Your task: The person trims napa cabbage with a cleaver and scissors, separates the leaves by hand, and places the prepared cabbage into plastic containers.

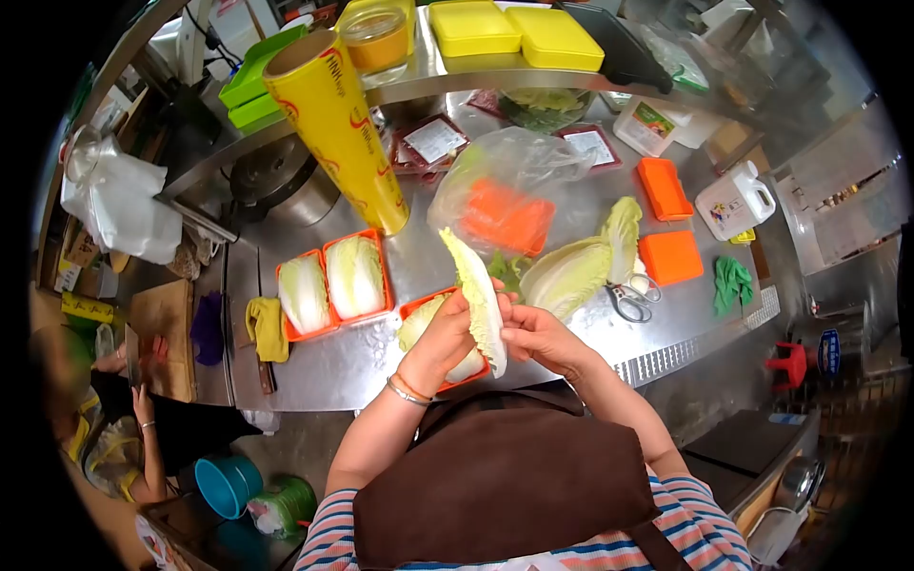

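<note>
Between my two hands is a pale napa cabbage leaf [473, 283], held upright over the steel table. My left hand [446, 335] closes on its left side, and the fingers of my right hand [541, 335] pinch its right edge near the lower end. Beneath my left hand, partly hidden, sits an orange tray with cabbage [416, 324] in it. Left of it stand two more orange trays, holding a cabbage piece [305, 295] and another cabbage piece [356, 276]. Just beyond my right hand lie loose cabbage leaves [568, 276] and scissors [630, 301].
A tall yellow film roll [347, 143] stands behind the trays. A clear plastic bag [505, 190] covers orange trays. Empty orange trays [671, 257] and a green glove [732, 284] lie right. At left are a yellow cloth [268, 328], a knife [265, 376] and another person's hand [143, 404] by a cleaver.
</note>
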Tool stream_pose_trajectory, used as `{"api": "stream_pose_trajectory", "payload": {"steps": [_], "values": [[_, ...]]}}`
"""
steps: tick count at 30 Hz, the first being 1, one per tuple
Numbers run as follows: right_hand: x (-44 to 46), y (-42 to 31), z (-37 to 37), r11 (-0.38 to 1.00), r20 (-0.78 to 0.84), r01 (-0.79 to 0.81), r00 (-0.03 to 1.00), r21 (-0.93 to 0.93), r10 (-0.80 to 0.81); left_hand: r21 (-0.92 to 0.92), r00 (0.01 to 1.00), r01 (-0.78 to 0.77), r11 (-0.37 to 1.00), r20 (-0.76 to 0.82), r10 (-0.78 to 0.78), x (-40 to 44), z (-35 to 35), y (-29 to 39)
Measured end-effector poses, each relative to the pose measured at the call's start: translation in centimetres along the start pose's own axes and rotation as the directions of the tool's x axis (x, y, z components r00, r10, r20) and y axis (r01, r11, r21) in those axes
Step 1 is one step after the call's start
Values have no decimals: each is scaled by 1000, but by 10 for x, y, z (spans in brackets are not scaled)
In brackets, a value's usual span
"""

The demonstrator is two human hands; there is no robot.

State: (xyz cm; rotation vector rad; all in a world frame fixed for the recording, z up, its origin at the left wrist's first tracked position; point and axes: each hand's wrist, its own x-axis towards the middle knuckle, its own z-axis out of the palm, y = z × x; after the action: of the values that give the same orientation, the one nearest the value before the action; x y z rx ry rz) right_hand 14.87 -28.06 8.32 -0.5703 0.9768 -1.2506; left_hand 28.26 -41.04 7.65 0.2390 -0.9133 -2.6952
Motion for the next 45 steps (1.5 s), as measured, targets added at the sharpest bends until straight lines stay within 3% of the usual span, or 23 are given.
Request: {"api": "stream_pose_trajectory", "payload": {"steps": [1,3,4,5,7,11,13,14,15,17,18,21,22,25,27,29,30,36,39,42,45], "values": [[3,-1,7,1000,6,-9,1000,4,9,-3,1000,-2,1000,-11,2,-3,-1,0],[8,-3,18,996,-146,-32,988,78,43,185,994,2,983,-105,17,-8,1,0],[10,5,4,1000,-107,-14,994,-4,14,301,989,36,953,-147,9,-10,2,7],[6,-3,9,1000,-184,-6,983,18,9,412,935,65,909,-344,89,-15,-11,5],[1,-5,0,992,-279,55,957,-114,-85,443,876,-80,893,-396,275,-29,-26,29],[-6,9,-12,997,-345,9,938,-71,-33,650,773,-65,757,-447,450,-65,-78,37],[-2,27,-10,996,-323,-78,942,46,88,838,801,23,546,-342,492,-76,-86,28],[3,34,-6,993,-290,-105,950,62,119,840,814,125,527,-391,430,-77,-82,24],[8,42,-4,990,-264,-136,954,32,140,840,813,123,528,-390,432,-75,-76,18],[20,54,-2,987,-235,-147,964,-62,129,990,811,88,109,-134,570,-70,-65,8],[23,58,-6,987,-235,-146,964,-63,127,997,805,77,20,-74,589,-69,-64,4],[29,64,-12,962,-212,-197,965,-192,155,980,743,190,-57,-105,661,-80,-55,5],[29,65,-14,962,-200,-200,966,-187,163,980,742,190,-60,-103,663,-86,-52,5],[31,64,-11,960,-184,-205,968,-193,170,887,809,452,98,-453,375,-104,-39,-3],[34,65,-11,956,-181,-206,969,-210,169,919,834,395,14,-365,414,-104,-43,-12],[36,69,-15,933,-140,-230,970,-278,198,888,811,449,102,-452,372,-100,-39,-17],[37,70,-14,940,-172,-233,966,-251,194,901,810,400,169,-434,395,-98,-47,-25],[42,70,-12,884,-209,-284,953,-371,218,910,808,358,210,-415,417,-87,-49,-27],[45,67,-9,897,-211,-281,953,-341,218,918,810,305,254,-390,439,-85,-57,-23],[46,66,-10,886,-212,-310,945,-344,248,943,846,269,196,-328,419,-88,-62,-21],[45,64,0,884,-247,-313,940,-348,235,919,870,288,267,-368,328,-91,-60,-16]]}}
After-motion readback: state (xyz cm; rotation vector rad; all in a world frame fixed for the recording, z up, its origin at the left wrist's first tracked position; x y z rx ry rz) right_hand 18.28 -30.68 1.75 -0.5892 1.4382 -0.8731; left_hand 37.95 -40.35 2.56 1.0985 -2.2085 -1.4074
